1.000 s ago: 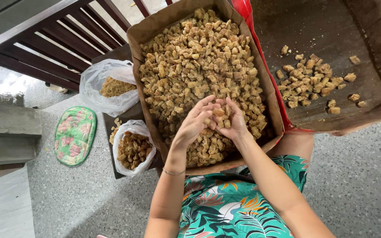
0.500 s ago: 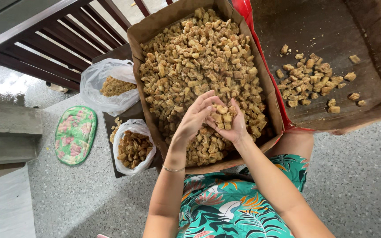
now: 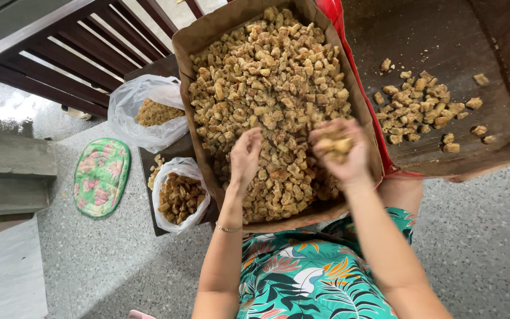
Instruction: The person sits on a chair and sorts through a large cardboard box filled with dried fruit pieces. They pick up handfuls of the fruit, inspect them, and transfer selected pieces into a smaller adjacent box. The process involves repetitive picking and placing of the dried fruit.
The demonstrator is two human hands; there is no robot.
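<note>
The right hand is cupped, fingers curled around a small heap of brown chunks, raised just above the heaped cardboard box near its right wall. The left hand lies loosely open with its fingers resting on the chunks in the box. A second box with a few scattered chunks sits to the right, and two plastic bags of pieces lie to the left

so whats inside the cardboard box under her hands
The cardboard box is heaped with small brown chunks. The left hand rests on them; the right hand cups a few. The box's bottom is covered by the heap.
</note>
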